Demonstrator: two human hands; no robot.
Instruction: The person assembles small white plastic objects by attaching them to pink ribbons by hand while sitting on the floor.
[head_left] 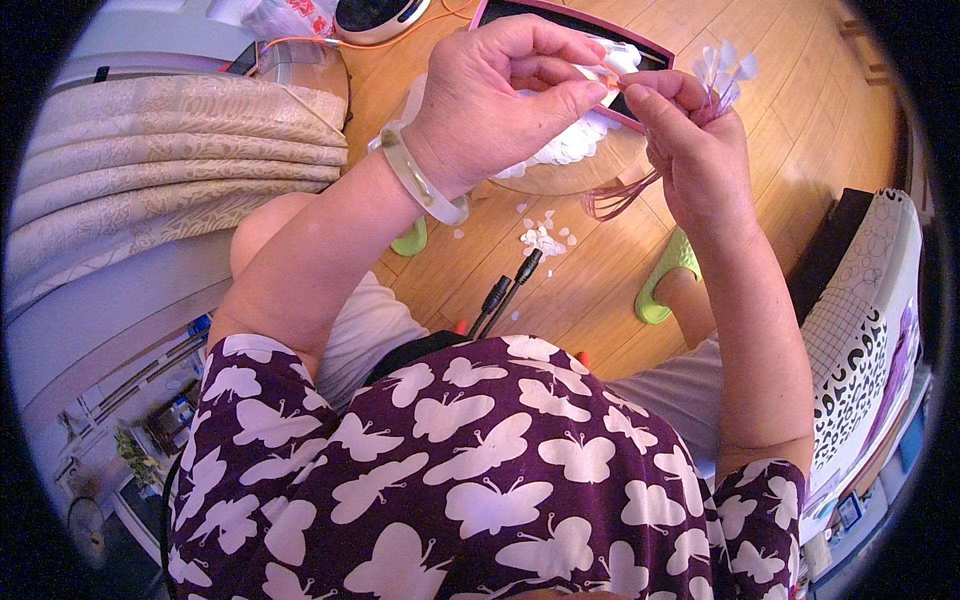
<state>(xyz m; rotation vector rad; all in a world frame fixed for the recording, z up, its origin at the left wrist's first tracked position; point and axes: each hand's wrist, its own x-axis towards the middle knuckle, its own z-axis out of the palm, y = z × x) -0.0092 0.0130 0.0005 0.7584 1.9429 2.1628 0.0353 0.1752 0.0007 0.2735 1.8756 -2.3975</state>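
My right hand [692,135] is closed around a bundle of thin dark reddish stems [622,196], whose loose ends hang below the palm. Pale white petals [726,72] on the bundle stick out above that hand. My left hand [490,95], with a pale bangle [420,180] on its wrist, has thumb and fingers drawn together in a pinch. The fingertips of both hands meet, or nearly so, at a tiny orange piece; what exactly the left fingers hold is too small to make out. Beneath the hands lies a heap of white petals [570,143].
A pink-rimmed tray [655,48] with white items sits behind the hands. More petals [541,238] are scattered on the wooden floor, near two black cable ends [515,285] and a green slipper [660,285]. Beige cloth [180,160] drapes at left; a patterned white cover [865,330] stands at right.
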